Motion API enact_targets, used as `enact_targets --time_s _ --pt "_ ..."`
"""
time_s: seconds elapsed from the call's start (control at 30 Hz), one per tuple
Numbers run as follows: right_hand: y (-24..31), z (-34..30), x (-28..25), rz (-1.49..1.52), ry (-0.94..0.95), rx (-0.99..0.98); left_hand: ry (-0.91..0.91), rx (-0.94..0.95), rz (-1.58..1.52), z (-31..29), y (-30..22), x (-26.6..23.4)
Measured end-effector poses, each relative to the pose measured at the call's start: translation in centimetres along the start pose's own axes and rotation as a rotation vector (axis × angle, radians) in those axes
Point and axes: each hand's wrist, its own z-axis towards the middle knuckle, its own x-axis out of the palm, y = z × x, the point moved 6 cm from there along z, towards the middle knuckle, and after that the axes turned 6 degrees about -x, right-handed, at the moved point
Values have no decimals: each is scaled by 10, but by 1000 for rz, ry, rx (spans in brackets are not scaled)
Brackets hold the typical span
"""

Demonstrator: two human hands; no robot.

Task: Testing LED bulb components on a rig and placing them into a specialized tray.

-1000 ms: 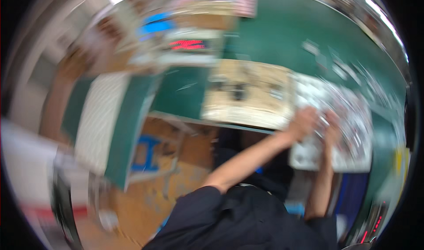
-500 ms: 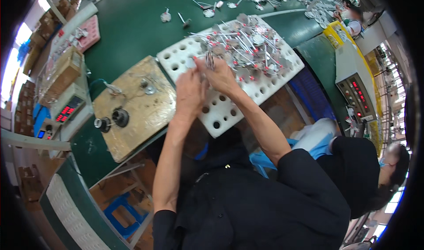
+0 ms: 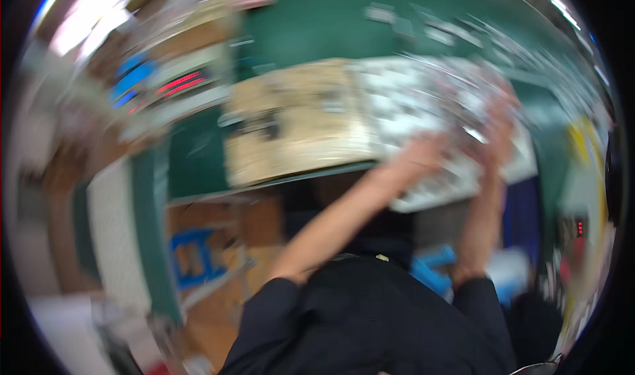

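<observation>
No readable text, left display blurred red, right display blurred red

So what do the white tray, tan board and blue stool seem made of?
White tray: perhaps matte foam, by its pale, pitted look; plastic possible.
Tan board: possibly film-wrapped wood or card, glossy, by its streaky shine.
Blue stool: probably plastic, by its even colour; finish too blurred to tell.

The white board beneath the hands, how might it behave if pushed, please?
The white board is probably stiff, as its overhanging front shows no clear sag. Pressing that overhang might tip it. The blurred metallic pile on top looks loose, so could shift.
</observation>
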Motion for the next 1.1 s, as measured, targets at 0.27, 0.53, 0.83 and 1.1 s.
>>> enact_targets --time_s 0.27,0.53,0.83,1.1 --pt "-77 2 -23 198 -58 196 -393 356 426 10 8 -4" --pt "-21 -14 -4 43 184 111 -363 86 395 12 8 44" --pt "3 -44 14 -152 249 153 -293 -21 418 5 6 6" --pt "-44 -65 47 -64 469 -1 97 -128 629 19 7 -56"
